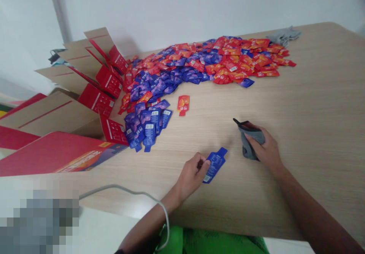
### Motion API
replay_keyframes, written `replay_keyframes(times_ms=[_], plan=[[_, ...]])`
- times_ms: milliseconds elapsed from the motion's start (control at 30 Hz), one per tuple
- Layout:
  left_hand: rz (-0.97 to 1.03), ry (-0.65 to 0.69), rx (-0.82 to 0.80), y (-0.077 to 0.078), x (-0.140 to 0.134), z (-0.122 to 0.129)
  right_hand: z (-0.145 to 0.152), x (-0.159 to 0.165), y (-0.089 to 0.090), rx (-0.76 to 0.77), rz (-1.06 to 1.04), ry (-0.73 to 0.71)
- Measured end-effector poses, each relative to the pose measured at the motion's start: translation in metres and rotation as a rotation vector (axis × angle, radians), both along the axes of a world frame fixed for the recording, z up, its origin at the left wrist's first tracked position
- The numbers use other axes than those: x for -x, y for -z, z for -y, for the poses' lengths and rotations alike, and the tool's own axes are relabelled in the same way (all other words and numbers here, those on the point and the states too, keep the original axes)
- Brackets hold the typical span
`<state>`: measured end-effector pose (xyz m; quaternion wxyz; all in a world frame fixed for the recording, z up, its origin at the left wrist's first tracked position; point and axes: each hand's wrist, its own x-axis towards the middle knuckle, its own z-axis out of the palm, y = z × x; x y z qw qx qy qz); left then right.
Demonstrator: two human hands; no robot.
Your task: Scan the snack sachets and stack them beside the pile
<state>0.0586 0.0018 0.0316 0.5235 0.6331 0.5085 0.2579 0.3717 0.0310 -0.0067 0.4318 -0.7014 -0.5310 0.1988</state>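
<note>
My left hand (191,176) pinches a blue sachet (215,164) by its edge, just above the table, with printed text and a barcode showing. Bunched in my right hand (266,147) is a grey cloth (248,147) with a black edge; my fingers are wrapped round it. A single red sachet (183,105) lies flat on the table beyond my left hand. To its left sits a small pile of blue sachets (149,123). Behind them stretches a long heap of mixed red and blue sachets (199,62).
Open red cardboard boxes (98,98) stand along the left, flaps raised. Another grey cloth (285,36) lies at the back right, by the heap. A grey cable (122,187) loops near my left forearm. The wooden table (322,105) meets a white wall.
</note>
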Motion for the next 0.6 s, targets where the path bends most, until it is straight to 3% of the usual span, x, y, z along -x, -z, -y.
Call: replay_keyframes(times_ms=[167, 367, 600], plan=[[-0.153, 0.046, -0.114, 0.003, 0.001, 0.023, -0.002, -0.002, 0.004, -0.043, 0.014, -0.01], [-0.316, 0.144, -0.237, 0.01, 0.001, 0.031, -0.002, -0.002, 0.002, -0.082, 0.043, -0.015], [-0.556, 0.229, -0.63, 0.015, 0.027, 0.051, -0.003, -0.001, 0.0, -0.12, 0.051, -0.055]])
